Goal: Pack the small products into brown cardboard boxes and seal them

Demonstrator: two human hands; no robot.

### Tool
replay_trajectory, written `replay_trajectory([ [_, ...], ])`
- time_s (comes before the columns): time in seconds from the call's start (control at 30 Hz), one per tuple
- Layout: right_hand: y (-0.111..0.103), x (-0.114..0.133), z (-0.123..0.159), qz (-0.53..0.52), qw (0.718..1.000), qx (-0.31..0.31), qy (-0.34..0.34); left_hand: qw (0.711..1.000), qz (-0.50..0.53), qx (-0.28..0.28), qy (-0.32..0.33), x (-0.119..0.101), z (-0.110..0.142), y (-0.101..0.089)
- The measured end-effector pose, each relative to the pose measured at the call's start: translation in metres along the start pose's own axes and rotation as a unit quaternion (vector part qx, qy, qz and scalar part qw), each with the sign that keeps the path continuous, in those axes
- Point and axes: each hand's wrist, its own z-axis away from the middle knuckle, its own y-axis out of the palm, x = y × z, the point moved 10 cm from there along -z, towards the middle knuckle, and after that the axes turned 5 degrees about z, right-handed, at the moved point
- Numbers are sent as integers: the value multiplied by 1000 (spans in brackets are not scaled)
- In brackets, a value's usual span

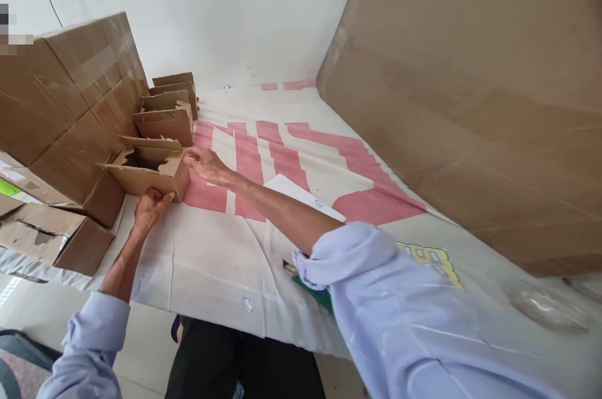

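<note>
A small open-topped cardboard box (147, 179) stands on the cloth-covered table at the left, its flaps raised. My left hand (151, 207) grips the lower front of this box, thumb and fingers against the cardboard. At the box's right upper corner, my right hand (207, 165) has its fingers pinched on the edge. The inside of the box looks dark and I cannot make out any contents. Behind it, a second open box (165, 126) and another open box (185, 88) stand in a row.
Large taped cartons (89, 85) are stacked along the left. A flattened-looking carton (61, 233) lies near the left edge. One big carton (461, 104) fills the right side. White paper (294, 192) lies on the red-marked cloth (221, 248), and a green item (313, 292) sits beneath my right arm.
</note>
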Motion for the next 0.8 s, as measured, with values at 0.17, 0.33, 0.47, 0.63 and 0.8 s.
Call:
replay_trajectory([
  [0.17,-73,-28,73,-29,998,-39,25,1000,2,13,20,-4,-40,17],
  [0.33,-148,-45,182,14,992,-95,79,997,32,44,56,-25,-85,49],
  [0.47,-166,-56,266,74,982,-104,138,996,56,71,28,-39,-104,68],
  [0.63,-140,-77,351,167,967,-36,190,993,42,101,35,-62,-82,62],
  [0.8,-111,-70,389,275,947,-43,159,985,24,152,80,-73,-24,59],
])
